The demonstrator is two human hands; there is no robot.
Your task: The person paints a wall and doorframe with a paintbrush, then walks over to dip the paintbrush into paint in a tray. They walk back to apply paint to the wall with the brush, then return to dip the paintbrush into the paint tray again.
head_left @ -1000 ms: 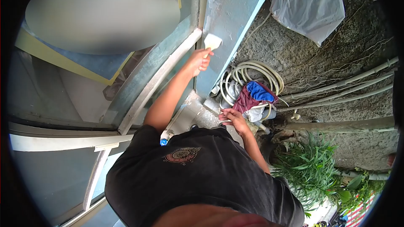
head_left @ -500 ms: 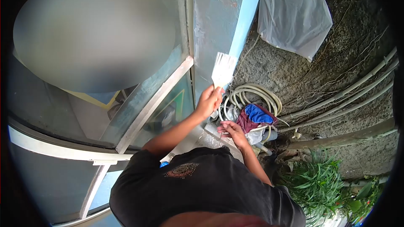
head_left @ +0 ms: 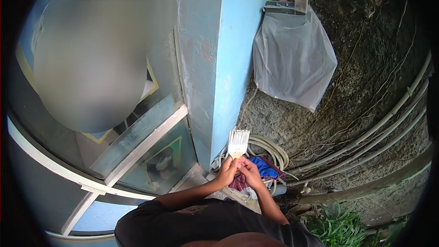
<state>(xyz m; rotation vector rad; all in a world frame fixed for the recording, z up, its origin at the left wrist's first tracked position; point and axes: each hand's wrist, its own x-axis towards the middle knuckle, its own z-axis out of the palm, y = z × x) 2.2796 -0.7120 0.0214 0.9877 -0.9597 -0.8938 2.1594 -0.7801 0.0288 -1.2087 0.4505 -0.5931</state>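
A wide paintbrush (head_left: 238, 144) with white paint on its bristles points upward in front of the blue pillar's foot. My left hand (head_left: 226, 172) is wrapped round its handle. Close beside it, my right hand (head_left: 249, 173) has its fingers bent together near the handle's lower part; whether they grip anything is hidden. Behind the hands lie a blue and maroon cloth (head_left: 266, 168) and a coiled pale hose (head_left: 273, 150).
The blue pillar (head_left: 233, 55) rises between the framed glass panels (head_left: 155, 164) and a rough wall (head_left: 356, 64). A plastic bag (head_left: 295, 59) hangs on that wall. Pipes (head_left: 366, 137) run along it at right, above green plants (head_left: 336, 224).
The brush has left the pillar's surface and come down towards my body in my left hand. My right hand has moved up beside it. The view has tilted up.
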